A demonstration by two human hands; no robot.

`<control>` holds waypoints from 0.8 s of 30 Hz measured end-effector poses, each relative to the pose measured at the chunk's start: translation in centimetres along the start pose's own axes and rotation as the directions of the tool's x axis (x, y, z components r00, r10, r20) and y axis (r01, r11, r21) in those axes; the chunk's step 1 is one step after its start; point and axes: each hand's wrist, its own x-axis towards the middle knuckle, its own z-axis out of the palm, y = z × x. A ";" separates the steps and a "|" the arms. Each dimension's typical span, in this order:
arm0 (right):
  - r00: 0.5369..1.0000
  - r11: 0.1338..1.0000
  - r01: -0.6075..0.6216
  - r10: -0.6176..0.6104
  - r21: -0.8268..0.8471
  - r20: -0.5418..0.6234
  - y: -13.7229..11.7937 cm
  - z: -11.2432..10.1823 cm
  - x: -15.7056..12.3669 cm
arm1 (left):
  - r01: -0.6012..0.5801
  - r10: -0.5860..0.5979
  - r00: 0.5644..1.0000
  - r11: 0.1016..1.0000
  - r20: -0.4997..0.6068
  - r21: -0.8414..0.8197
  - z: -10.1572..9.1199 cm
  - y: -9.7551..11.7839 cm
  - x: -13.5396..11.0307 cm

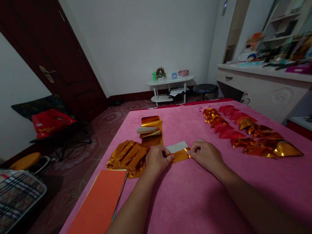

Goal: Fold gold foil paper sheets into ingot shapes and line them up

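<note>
A small sheet of gold foil paper (181, 155) lies on the pink cloth between my hands, its far part showing a pale grey-white side. My left hand (159, 158) pinches its left edge between thumb and fingers. At the opposite edge, my right hand (206, 153) pinches the foil paper too. Just left of my left hand sits a crinkled pile of gold foil (128, 156). Behind it are flat and curled gold foil sheets (152, 141), one rolled back to a pale side.
A stack of coloured paper with orange on top (100, 202) lies at the table's left edge. Rows of folded gold and red foil pieces (258, 135) occupy the right side. Beyond the table stand a small white table (153, 83), a dark stool (205, 88) and a white dresser (264, 82).
</note>
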 end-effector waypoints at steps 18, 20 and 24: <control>0.997 0.995 -0.072 0.071 -0.067 -0.016 0.2 1.1 0.4 | -0.082 0.108 0.993 0.906 -0.038 0.415 -0.1 0.4 -0.3; 0.998 0.996 -0.059 0.059 -0.069 0.003 0.3 1.2 0.5 | -0.076 0.106 0.993 0.902 -0.047 0.424 -0.2 0.4 -0.4; 0.996 0.994 -0.066 0.071 -0.092 0.053 -0.2 0.9 0.6 | -0.077 0.104 0.994 0.901 -0.039 0.428 -0.2 0.2 -0.4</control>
